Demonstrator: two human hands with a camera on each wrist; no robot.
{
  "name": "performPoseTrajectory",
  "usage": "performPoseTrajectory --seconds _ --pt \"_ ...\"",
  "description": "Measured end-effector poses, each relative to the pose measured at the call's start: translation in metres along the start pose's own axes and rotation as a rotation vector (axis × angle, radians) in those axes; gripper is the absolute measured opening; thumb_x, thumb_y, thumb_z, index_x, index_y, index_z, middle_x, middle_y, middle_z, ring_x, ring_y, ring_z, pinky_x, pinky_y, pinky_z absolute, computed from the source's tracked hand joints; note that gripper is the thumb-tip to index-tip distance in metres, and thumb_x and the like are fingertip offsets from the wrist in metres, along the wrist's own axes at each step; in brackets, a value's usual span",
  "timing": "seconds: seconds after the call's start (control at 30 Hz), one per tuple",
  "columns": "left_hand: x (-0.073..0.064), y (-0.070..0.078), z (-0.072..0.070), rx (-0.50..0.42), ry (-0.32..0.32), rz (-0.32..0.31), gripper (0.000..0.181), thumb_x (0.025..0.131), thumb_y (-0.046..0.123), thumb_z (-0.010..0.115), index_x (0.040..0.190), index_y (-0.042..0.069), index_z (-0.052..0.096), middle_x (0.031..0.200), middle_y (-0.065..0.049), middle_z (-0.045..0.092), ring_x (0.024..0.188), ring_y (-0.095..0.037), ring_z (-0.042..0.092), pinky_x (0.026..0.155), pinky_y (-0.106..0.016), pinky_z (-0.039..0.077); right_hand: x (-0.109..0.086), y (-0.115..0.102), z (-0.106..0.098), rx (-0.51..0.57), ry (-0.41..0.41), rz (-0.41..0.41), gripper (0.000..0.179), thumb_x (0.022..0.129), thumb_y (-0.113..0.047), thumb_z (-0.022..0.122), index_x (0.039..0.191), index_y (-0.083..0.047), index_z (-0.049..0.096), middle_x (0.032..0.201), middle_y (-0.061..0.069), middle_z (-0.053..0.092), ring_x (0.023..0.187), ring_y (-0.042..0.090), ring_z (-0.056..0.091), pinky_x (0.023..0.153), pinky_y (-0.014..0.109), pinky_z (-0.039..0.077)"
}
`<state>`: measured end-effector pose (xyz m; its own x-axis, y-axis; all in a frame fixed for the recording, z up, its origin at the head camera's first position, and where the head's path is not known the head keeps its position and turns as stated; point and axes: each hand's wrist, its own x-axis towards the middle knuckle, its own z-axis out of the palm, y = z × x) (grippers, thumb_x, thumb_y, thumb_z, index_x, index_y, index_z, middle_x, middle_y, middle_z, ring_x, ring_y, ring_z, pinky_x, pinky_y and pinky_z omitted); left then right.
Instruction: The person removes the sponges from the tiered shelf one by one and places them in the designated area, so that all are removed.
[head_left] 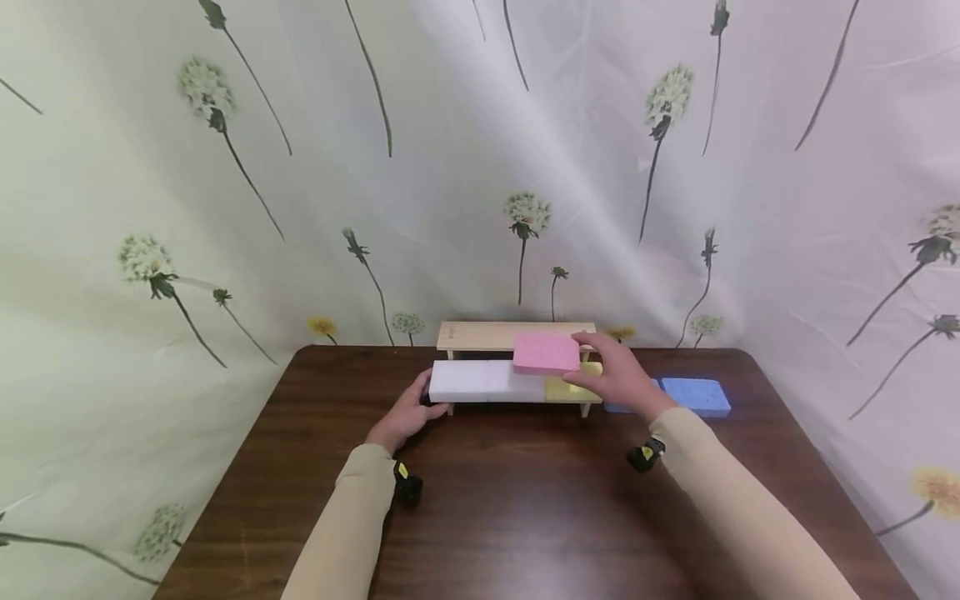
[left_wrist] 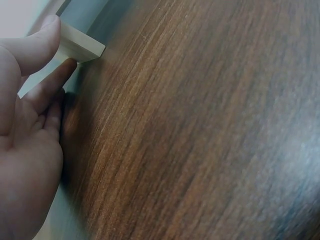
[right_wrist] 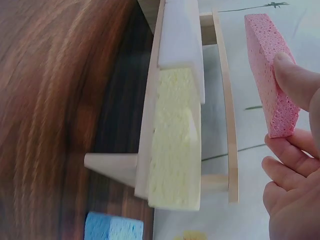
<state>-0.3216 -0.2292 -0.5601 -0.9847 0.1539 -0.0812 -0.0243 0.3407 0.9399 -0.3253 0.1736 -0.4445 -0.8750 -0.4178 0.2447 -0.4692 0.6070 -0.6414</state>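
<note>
Thumb and fingers of the right hand (head_left: 618,377) pinch the pink sponge (head_left: 546,353) by its right end; it extends left from them, long axis left to right, roughly along the wooden stand (head_left: 480,335). It hangs clear above the yellow sponge (head_left: 559,390) and white blocks (head_left: 459,382). The left hand (head_left: 405,414), farther off, grips the stand's left end. Blue sponges (head_left: 696,396) lie right.

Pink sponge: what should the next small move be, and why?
Probably lower the pink sponge, pinched in the right hand, onto the upper board: it appears held above that board, whose left part shows bare wood, while two white blocks and a yellow sponge line the lower board.
</note>
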Motion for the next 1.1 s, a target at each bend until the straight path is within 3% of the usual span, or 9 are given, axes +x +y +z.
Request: performPoseTrajectory --seconds 0.23,0.5,0.87,1.1 --pt "-0.001 -0.002 0.004 0.009 -0.009 -0.007 0.083 0.095 0.006 0.074 0.165 0.012 0.029 0.163 -0.019 0.043 0.154 -0.037 0.031 0.127 -0.057 0.017 -0.022 0.013 -0.009 -0.047 -0.007 0.013 0.076 0.090 -0.041 0.084 0.151 -0.008 0.053 0.150 0.014 0.058 0.136 0.038 0.056 0.110 0.060 0.046" --pt "-0.001 0.003 0.005 0.016 0.014 0.007 0.084 0.095 0.008 0.074 0.165 0.012 0.029 0.165 -0.020 0.039 0.155 -0.039 0.030 0.127 -0.060 0.016 -0.025 0.024 -0.017 -0.053 0.018 -0.026 0.075 0.089 -0.038 0.086 0.150 -0.009 0.054 0.149 0.013 0.058 0.137 0.036 0.054 0.110 0.061 0.045" --pt "-0.010 -0.003 0.008 0.003 0.007 -0.004 0.083 0.095 0.005 0.073 0.165 0.012 0.028 0.165 -0.019 0.040 0.154 -0.037 0.031 0.127 -0.057 0.020 -0.045 0.030 -0.019 -0.049 0.002 0.058 0.079 0.087 -0.043 0.087 0.150 -0.010 0.052 0.148 0.012 0.057 0.135 0.034 0.053 0.111 0.061 0.045" --pt "-0.009 -0.001 0.004 0.022 0.014 -0.008 0.084 0.096 0.006 0.073 0.165 0.011 0.027 0.165 -0.019 0.039 0.156 -0.037 0.029 0.127 -0.058 0.015 -0.056 0.037 -0.025 -0.036 0.012 0.090 0.080 0.086 -0.043 0.088 0.150 -0.010 0.053 0.146 0.012 0.058 0.134 0.036 0.055 0.109 0.063 0.046"
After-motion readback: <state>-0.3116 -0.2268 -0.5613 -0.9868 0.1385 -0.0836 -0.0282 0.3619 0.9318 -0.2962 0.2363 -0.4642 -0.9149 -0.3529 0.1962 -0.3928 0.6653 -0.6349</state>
